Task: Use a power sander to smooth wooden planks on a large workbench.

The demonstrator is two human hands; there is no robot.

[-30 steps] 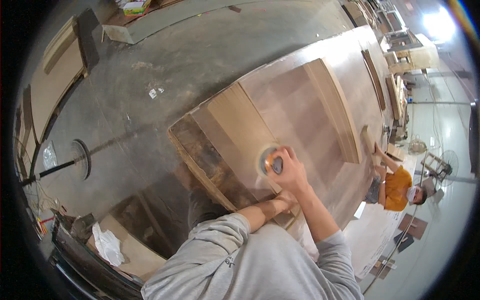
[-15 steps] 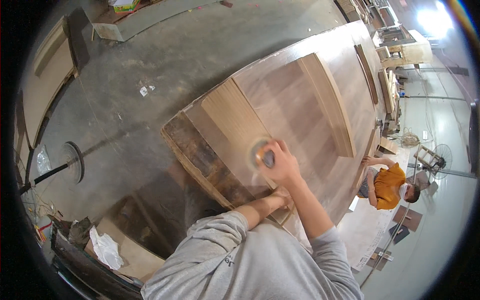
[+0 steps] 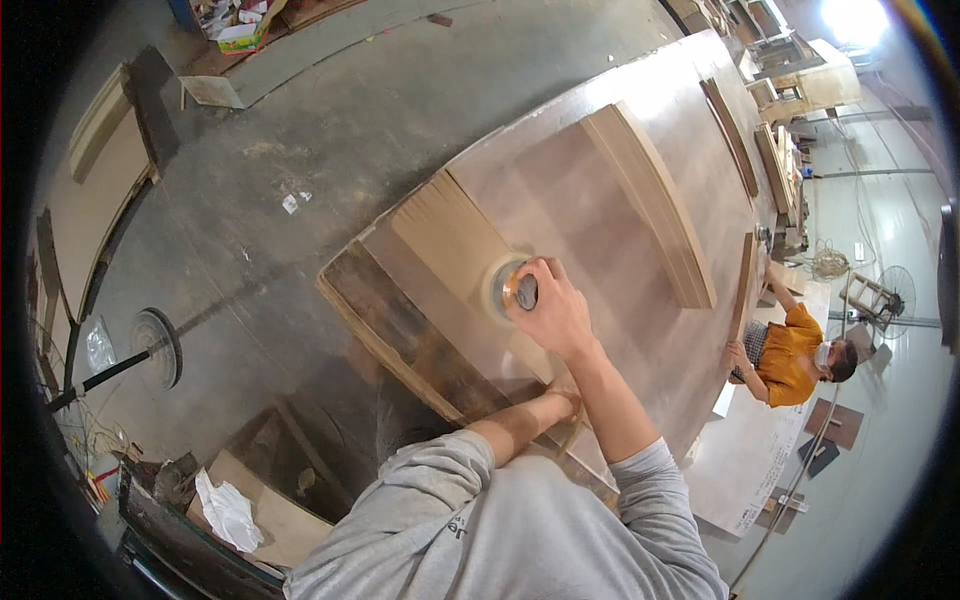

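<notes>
A round orange-and-grey power sander (image 3: 520, 290) is in my right hand (image 3: 555, 312), its fingers wrapped over the top. The sander's pad is blurred and rests on a pale wooden board (image 3: 440, 222) that lies along the left side of the large table (image 3: 560, 190). My left hand (image 3: 566, 393) is at the near end of that board, partly behind my right forearm. Its fingers are hidden, so their grip cannot be made out.
A stack of long wooden strips (image 3: 655, 205) lies further right on the table. A co-worker in an orange top (image 3: 790, 358) handles a wooden strip (image 3: 744, 285) at the right edge. On the left stand a black post with a round plate (image 3: 157, 348) and a crumpled white sheet (image 3: 228, 510).
My right hand has slid the sander slightly away and left along the board. The co-worker has shifted, and both their hands now show at the table's edge. My view has tilted a little.
</notes>
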